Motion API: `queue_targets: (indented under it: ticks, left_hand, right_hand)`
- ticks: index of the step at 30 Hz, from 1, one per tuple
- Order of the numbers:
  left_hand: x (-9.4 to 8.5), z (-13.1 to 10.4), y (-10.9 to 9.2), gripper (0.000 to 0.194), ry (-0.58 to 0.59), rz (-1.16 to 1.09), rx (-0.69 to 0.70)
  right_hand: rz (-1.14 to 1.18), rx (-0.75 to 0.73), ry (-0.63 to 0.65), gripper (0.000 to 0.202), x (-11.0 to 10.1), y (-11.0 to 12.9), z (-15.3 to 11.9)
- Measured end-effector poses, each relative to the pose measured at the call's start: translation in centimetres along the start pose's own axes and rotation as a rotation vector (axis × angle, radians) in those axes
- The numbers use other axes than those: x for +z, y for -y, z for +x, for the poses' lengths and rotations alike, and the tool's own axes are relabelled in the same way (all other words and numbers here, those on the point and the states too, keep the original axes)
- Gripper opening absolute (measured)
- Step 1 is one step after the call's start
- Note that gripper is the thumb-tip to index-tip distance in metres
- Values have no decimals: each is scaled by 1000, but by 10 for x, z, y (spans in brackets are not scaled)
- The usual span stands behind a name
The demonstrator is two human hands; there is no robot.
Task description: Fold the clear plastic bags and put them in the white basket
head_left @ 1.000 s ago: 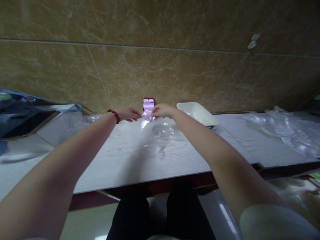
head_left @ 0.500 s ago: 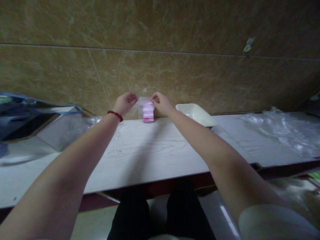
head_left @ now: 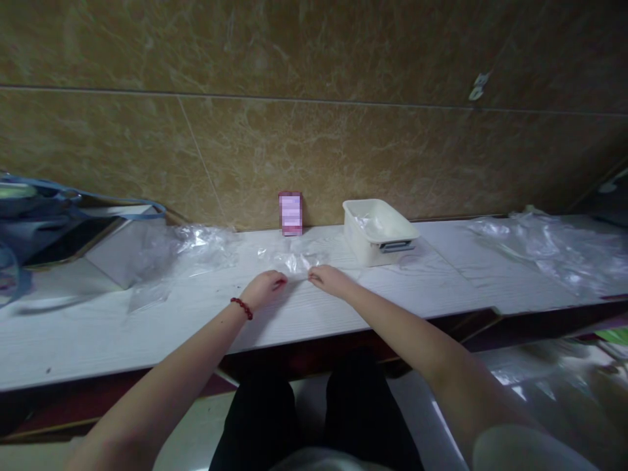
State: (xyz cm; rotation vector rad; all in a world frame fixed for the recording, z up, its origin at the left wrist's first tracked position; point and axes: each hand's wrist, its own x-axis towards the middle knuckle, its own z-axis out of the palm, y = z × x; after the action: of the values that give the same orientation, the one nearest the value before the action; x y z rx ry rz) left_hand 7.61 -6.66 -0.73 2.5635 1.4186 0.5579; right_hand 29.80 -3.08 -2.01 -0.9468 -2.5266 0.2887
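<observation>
While both forearms stretch forward in the head view, the left hand (head_left: 267,286) and right hand (head_left: 326,278) face each other above the near middle of a white wood-grain tabletop (head_left: 314,320), a short gap between their fingertips. Each hand has its thumb and fingers drawn together in a small pinch, and each pinch sits at the near edge of a clear plastic bag (head_left: 297,261). The bag spans the gap and spreads out just beyond the fingers; it is thin, colourless and wrinkled, with bright white glints at its middle, and the wood grain partly shows through it. Its outer edges are too faint to trace, and whether its mouth is parted cannot be told.

A red bead bracelet (head_left: 242,308) circles the left wrist. Farther beyond the fingertips, a phone (head_left: 291,214) with a lit, blurred screen leans upright against the marbled tile wall (head_left: 294,144). Right of the right fingers stands a cream plastic bin (head_left: 360,245) with a grey handle, clear plastic inside it. Left of the left fingers lies crumpled clear film (head_left: 203,247), beside a white box (head_left: 140,248).
</observation>
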Motion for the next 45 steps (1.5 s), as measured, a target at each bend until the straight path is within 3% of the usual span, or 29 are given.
queue_targets:
  ticks: [5, 11, 14, 16, 19, 22, 26, 29, 32, 38, 45]
  left_hand:
    - [8, -18, -9, 21, 57, 25, 67]
    - [-13, -23, -10, 25, 155, -18, 139]
    - [-18, -10, -8, 32, 108, -42, 74]
    - [-13, 3, -7, 34, 14, 0, 33]
    - [8, 20, -8, 34, -73, 115, 8]
    - [33, 24, -11, 47, -101, 253, -45]
    - [54, 17, -13, 61, -61, 355, -141]
    - [58, 15, -13, 63, -34, 387, -176]
    - [57, 16, -14, 63, -21, 401, -172]
    - [56, 18, -14, 64, 3, 400, -178]
    - [55, 18, -13, 65, 32, 387, -179]
  right_hand:
    - [-129, -35, 21, 13, 1, 13, -21]
    - [-78, -68, 43, 16, -11, 25, -34]
    - [0, -101, 37, 23, -19, 24, -31]
    - [26, -2, -36, 25, -22, 16, -20]
    - [36, 303, -119, 25, -19, -1, 8]
    - [26, 537, -45, 26, -13, -15, 40]
    - [68, 643, 152, 36, -14, -22, 73]
    - [167, 598, 311, 32, -16, -25, 86]
    - [235, 568, 341, 30, -15, -32, 89]
    - [454, 621, 186, 20, -2, -42, 83]
    - [1133, 799, 39, 20, 10, -38, 80]
